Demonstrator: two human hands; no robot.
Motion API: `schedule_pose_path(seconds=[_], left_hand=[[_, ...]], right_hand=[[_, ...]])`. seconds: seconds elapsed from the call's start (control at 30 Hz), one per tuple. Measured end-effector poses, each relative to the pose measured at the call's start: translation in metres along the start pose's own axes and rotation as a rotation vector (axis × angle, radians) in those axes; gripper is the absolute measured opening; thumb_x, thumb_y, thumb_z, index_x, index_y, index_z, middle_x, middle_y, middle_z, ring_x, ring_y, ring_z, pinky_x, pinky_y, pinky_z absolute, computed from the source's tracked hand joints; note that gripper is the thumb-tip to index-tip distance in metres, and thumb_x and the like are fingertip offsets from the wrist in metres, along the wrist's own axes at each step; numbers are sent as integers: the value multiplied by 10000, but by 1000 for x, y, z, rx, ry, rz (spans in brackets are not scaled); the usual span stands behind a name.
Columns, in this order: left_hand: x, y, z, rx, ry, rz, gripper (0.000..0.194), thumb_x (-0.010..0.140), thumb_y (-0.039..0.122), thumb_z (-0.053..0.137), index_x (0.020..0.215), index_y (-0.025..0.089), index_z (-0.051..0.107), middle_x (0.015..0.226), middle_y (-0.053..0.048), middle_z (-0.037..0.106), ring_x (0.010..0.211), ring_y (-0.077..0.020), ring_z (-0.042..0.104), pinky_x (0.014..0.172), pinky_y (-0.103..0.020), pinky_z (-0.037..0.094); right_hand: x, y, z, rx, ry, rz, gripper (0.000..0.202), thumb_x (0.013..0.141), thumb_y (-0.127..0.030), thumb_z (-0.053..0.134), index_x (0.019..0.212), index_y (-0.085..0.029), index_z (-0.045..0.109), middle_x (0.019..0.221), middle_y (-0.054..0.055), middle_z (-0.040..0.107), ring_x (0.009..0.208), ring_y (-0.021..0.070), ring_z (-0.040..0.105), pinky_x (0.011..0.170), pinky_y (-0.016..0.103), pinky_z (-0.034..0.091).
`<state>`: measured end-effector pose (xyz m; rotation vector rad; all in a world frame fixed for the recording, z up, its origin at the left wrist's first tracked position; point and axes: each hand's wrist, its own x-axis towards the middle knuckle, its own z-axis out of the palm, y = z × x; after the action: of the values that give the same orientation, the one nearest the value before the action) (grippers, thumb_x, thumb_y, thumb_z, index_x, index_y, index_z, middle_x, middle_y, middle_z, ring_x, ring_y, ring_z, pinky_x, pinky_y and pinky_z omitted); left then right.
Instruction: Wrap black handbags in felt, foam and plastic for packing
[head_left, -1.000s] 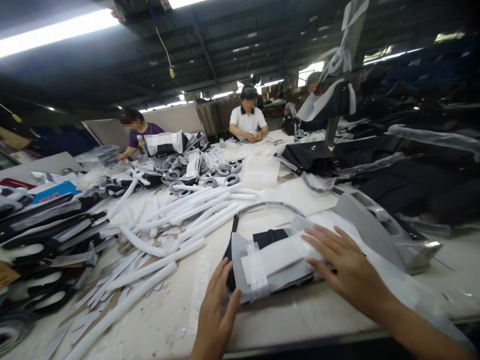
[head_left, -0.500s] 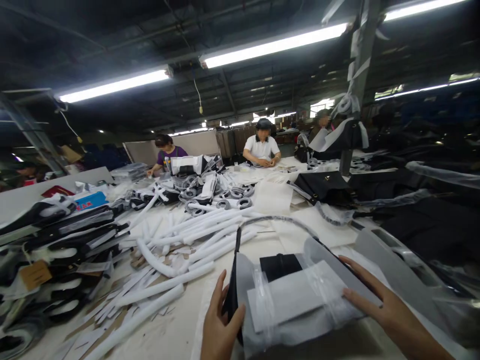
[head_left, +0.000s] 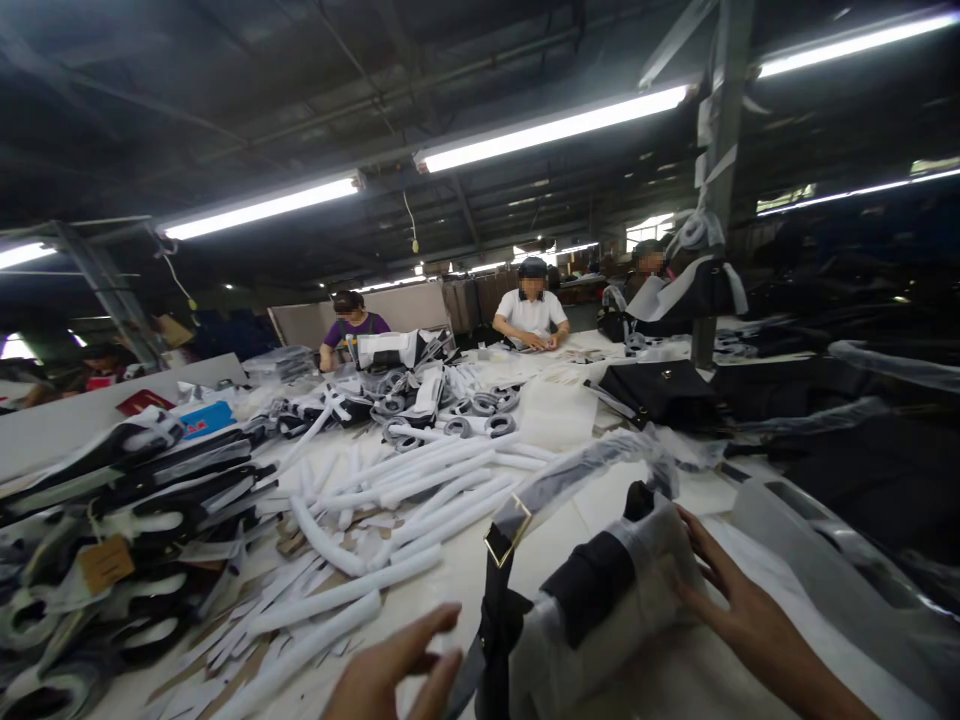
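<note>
A black handbag (head_left: 589, 580), partly covered in whitish wrapping, is in front of me at the lower right. Its strap (head_left: 570, 470) arches above it, sleeved in clear plastic, with a gold-coloured buckle (head_left: 508, 530) on the left side. My right hand (head_left: 724, 590) grips the bag's right end, with the thumb on the near face and fingers towards the top. Left of the bag is my left hand (head_left: 397, 665), its thumb and fingers apart and holding nothing. The bag's lower part is cut off by the frame's bottom edge.
White foam tubes (head_left: 420, 505) and paper strips lie across the table's middle. Wrapped black bag parts (head_left: 142, 510) are heaped on the left. Black bags (head_left: 660, 390) lie at the right, by a post (head_left: 705, 340). Two co-workers (head_left: 531, 310) (head_left: 360, 322) sit across the table.
The bag has turned, bringing its buckled strap side into view and hiding the white sheet on its face. My left hand has come off the bag and moved left; the right stays on it.
</note>
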<state>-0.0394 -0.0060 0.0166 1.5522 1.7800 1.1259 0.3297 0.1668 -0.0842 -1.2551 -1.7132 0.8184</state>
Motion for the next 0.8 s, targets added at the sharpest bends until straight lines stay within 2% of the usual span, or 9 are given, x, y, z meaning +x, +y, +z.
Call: schedule_pose_path(seconds=[0.07, 0.13, 0.2, 0.27, 0.33, 0.43, 0.6, 0.7, 0.8], left_hand=[[17, 31, -17, -45, -35, 40, 469, 874, 593, 582, 1219, 296, 694, 1245, -69, 703, 1015, -279, 712, 677, -296, 609], [39, 62, -21, -191, -41, 114, 539, 911, 635, 504, 1216, 234, 695, 1259, -93, 691, 1100, -273, 674, 864, -345, 582], [61, 86, -14, -348, -143, 105, 577, 942, 640, 448, 1256, 207, 665, 1236, -97, 699, 1140, -261, 651, 977, -389, 525], [77, 103, -3, -493, -292, 80, 578, 953, 631, 439, 1205, 170, 678, 1140, -109, 730, 1064, -250, 680, 978, -398, 513], [83, 112, 4, -583, -413, 66, 506, 933, 597, 526, 1060, 142, 709, 1022, -107, 748, 941, -221, 705, 914, -349, 527], [79, 115, 9, -647, -493, 55, 405, 900, 531, 630, 900, 132, 702, 894, -80, 733, 806, -161, 687, 816, -265, 520], [55, 105, 14, -597, -433, 130, 378, 950, 500, 562, 982, 149, 699, 912, -59, 713, 852, -165, 650, 824, -264, 476], [42, 91, 20, -483, -416, 192, 388, 943, 509, 562, 932, 155, 721, 860, -41, 701, 846, -174, 617, 819, -266, 444], [34, 77, 22, -395, -437, 229, 433, 927, 546, 566, 867, 160, 751, 837, -45, 693, 829, -188, 605, 806, -275, 445]], right_hand=[[0, 1, 0, -42, 11, -20, 871, 855, -615, 560, 1575, -273, 210, 1587, 103, 350, 1336, 361, 496, 1116, 502, 427], [-3, -1, 0, -124, 94, -46, 835, 838, -617, 550, 1545, -249, 301, 1548, 117, 415, 1340, 377, 486, 1115, 551, 411], [-10, -11, 0, -214, 245, -90, 770, 830, -613, 541, 1486, -231, 412, 1518, 116, 456, 1375, 385, 436, 1154, 593, 331], [-21, -34, 1, -229, 353, -129, 668, 847, -603, 543, 1411, -245, 510, 1492, 90, 491, 1378, 376, 433, 1186, 581, 282], [-33, -65, 2, -130, 313, -113, 558, 872, -606, 553, 1325, -284, 598, 1427, 55, 565, 1313, 359, 515, 1167, 540, 352], [-42, -121, 7, 175, 73, -22, 542, 889, -639, 562, 1298, -291, 641, 1307, 68, 664, 1172, 346, 631, 1056, 504, 495], [-29, -201, 23, 865, -216, -20, 624, 961, -632, 484, 1427, -217, 517, 1368, 139, 613, 1280, 313, 559, 1117, 536, 411], [-19, -228, 29, 1122, -310, -13, 541, 961, -609, 513, 1346, -235, 585, 1344, 106, 635, 1317, 290, 528, 1140, 505, 391], [-18, -237, 32, 1168, -289, 87, 439, 948, -507, 605, 1307, -253, 610, 1276, 77, 681, 1300, 267, 546, 1144, 473, 390]])
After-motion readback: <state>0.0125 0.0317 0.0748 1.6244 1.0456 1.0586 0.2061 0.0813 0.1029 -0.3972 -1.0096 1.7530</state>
